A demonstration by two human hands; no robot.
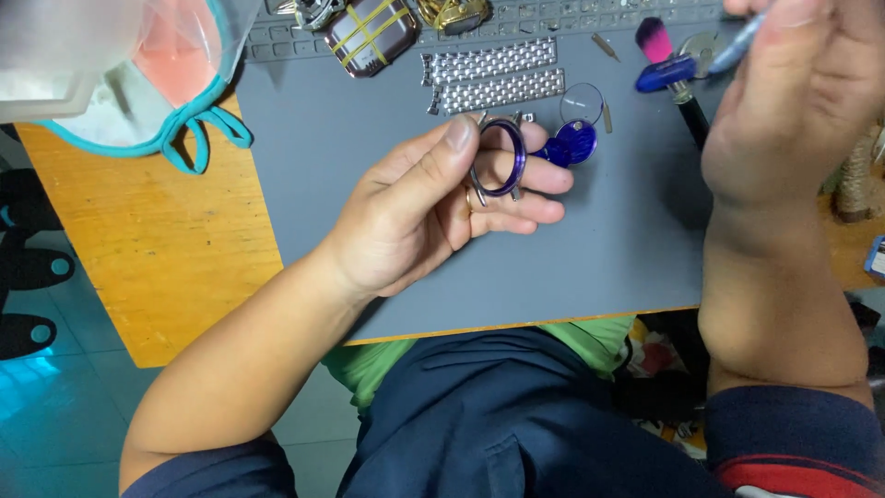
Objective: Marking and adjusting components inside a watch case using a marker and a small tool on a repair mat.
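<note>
A big grey mat (590, 249) lies on the wooden table (157, 258). The right hand (793, 101) is lifted up high, fingers curled around a thin blue tool (737, 41). The left hand (433, 203) reaches over the mat, thumb and fingers pinching a round purple watch case (502, 157) above it. Two silver watch band pieces (493, 76) lie just behind.

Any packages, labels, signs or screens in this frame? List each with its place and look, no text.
Clear plastic bag: top left corner, over the wooden table; see-through, with pink and teal contents.
Small blue-and-white object: right edge, mostly cut off; possibly a package, cannot tell.
No signs or screens show.
</note>
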